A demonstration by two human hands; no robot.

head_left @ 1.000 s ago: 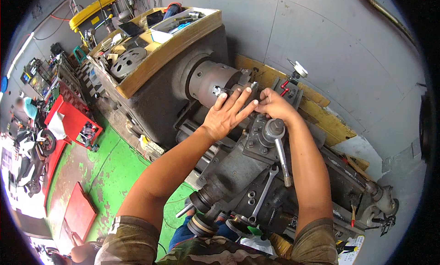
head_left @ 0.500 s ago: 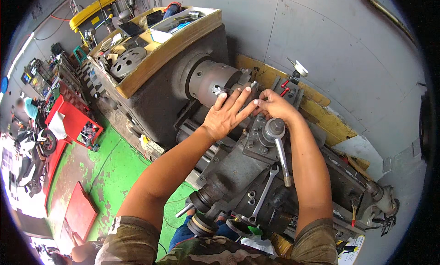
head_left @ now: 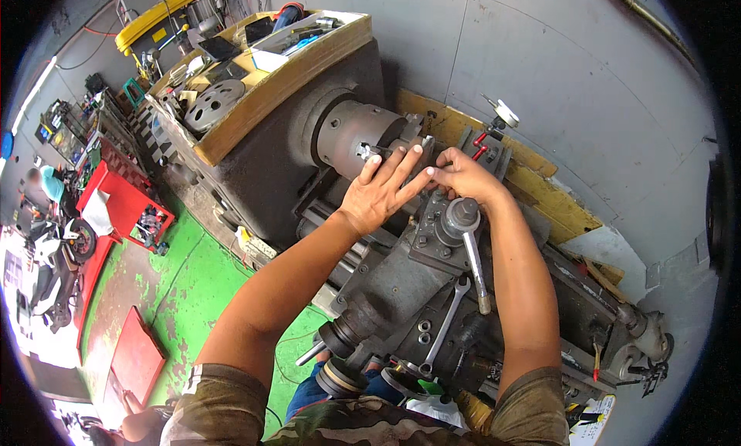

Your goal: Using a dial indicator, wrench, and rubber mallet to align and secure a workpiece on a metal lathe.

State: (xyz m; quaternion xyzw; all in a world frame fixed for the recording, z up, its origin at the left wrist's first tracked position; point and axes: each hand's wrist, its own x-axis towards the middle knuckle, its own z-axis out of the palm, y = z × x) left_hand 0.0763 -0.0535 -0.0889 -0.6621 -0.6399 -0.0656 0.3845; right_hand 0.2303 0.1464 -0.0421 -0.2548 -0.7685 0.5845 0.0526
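Observation:
My left hand (head_left: 372, 196) lies at the front of the lathe chuck (head_left: 343, 137), fingers spread, the fingertips over its jaws and whatever is held there, which is largely hidden. My right hand (head_left: 471, 180) is just to the right, fingers curled and pinched close to my left index fingertip; what it holds is too hidden to make out. Below it stands the tool post (head_left: 448, 230) with a long steel handle (head_left: 475, 272). A dial indicator (head_left: 505, 113) on a red-jointed holder rises behind my right hand. A combination wrench (head_left: 444, 330) rests on the carriage below the tool post.
A wooden tray (head_left: 289, 79) of tools and parts tops the headstock. A yellow board (head_left: 556, 199) backs the bed against the grey wall. At left are a red cart (head_left: 116, 211), a motorbike (head_left: 58, 276) and two other people (head_left: 51, 182) (head_left: 135, 423), seen small or partly. Green floor (head_left: 193, 292) lies below.
My right hand and forearm have shifted very slightly to the right. My left hand stays spread in the same place on the chuck.

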